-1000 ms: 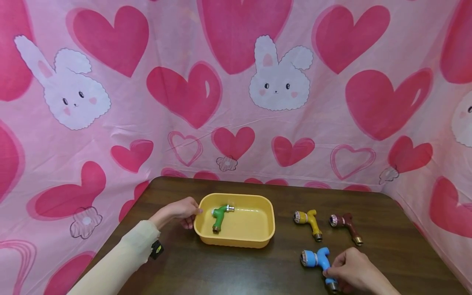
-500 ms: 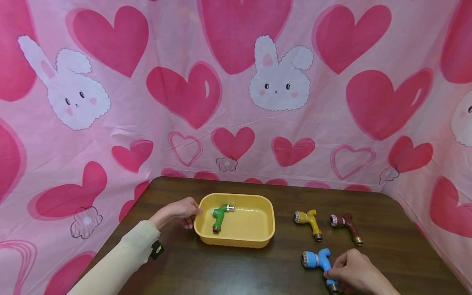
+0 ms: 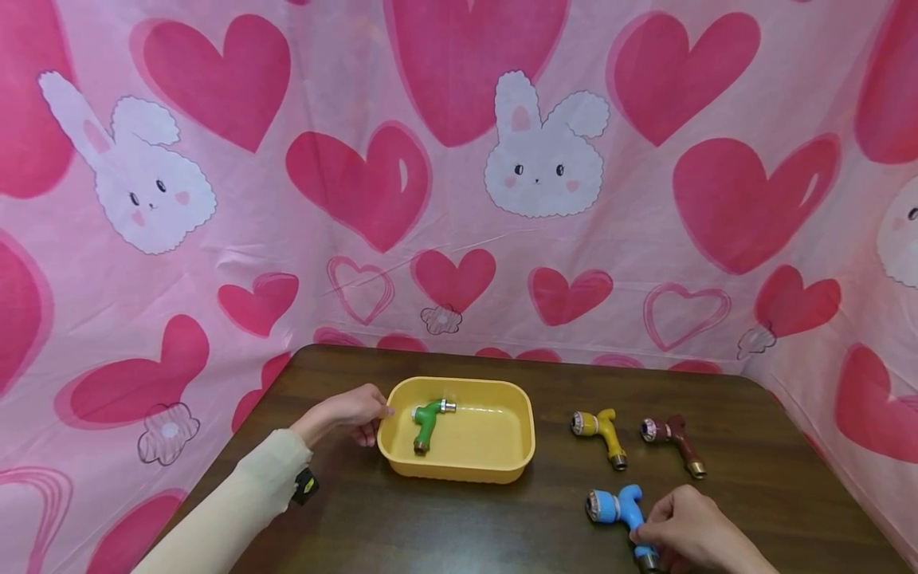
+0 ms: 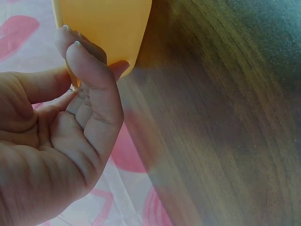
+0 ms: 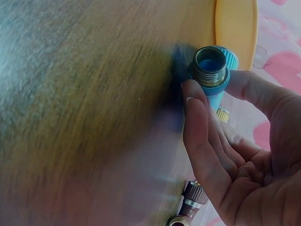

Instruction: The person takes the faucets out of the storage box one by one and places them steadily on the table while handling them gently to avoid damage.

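Note:
A yellow rectangular basin point(image 3: 495, 434) stands on the table, with a green faucet point(image 3: 426, 424) lying inside at its left. My left hand point(image 3: 356, 412) pinches the basin's left rim between thumb and curled fingers; the left wrist view shows this grip on the basin's wall point(image 4: 106, 28). At the front right, my right hand point(image 3: 692, 530) pinches a blue faucet point(image 3: 626, 510) near its threaded brass end. That threaded end point(image 5: 209, 70) faces the camera in the right wrist view, between thumb and fingers. I cannot tell whether the blue faucet touches the table.
Behind the blue faucet lie a yellow faucet point(image 3: 606, 437) and a dark red faucet point(image 3: 677, 442), side by side on the brown wooden table point(image 3: 459, 518). A pink cloth point(image 3: 459, 215) with hearts and rabbits hangs around the table's back and sides.
The blue faucet and my right hand have shifted very slightly. My left hand stays on the basin's rim, and the other faucets have not moved.

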A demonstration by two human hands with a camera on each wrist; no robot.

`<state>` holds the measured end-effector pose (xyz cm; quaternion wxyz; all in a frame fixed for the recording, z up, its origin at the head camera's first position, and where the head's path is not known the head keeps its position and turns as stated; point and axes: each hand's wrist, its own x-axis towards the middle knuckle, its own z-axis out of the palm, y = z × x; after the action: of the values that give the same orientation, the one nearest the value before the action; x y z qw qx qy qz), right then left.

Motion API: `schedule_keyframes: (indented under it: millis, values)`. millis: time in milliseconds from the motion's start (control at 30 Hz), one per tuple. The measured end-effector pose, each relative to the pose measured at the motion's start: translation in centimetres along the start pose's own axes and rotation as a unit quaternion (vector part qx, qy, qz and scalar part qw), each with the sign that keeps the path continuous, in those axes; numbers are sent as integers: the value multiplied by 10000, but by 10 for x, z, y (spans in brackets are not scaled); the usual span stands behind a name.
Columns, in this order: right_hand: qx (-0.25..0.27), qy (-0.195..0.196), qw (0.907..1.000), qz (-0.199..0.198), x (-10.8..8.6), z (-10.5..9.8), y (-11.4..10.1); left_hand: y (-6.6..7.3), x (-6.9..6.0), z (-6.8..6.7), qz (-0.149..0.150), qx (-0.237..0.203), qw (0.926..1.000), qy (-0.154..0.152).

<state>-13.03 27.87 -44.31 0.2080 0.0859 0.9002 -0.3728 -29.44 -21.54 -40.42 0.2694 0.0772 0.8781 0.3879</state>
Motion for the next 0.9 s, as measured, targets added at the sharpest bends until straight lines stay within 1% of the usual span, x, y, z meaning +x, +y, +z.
schedule_keyframes:
  millis: [133,300,433,600,900]
  values:
    - [27,-69,10000,-5,1,-1,1,-1,0,0,1,3,10000,-8]
    - [61,-179,9998,-116,1,-1,2,-2,2,0,32,-23,10000,-15]
    - [61,-177,9998,-92,1,-1,3,-3,2,0,24,-54,10000,-35]
    - [69,-167,9997,-157,0,0,4,-3,2,0,30,-53,10000,-44]
    - [74,-243,9995,-167,-1,0,1,-2,2,0,61,-35,10000,-46]
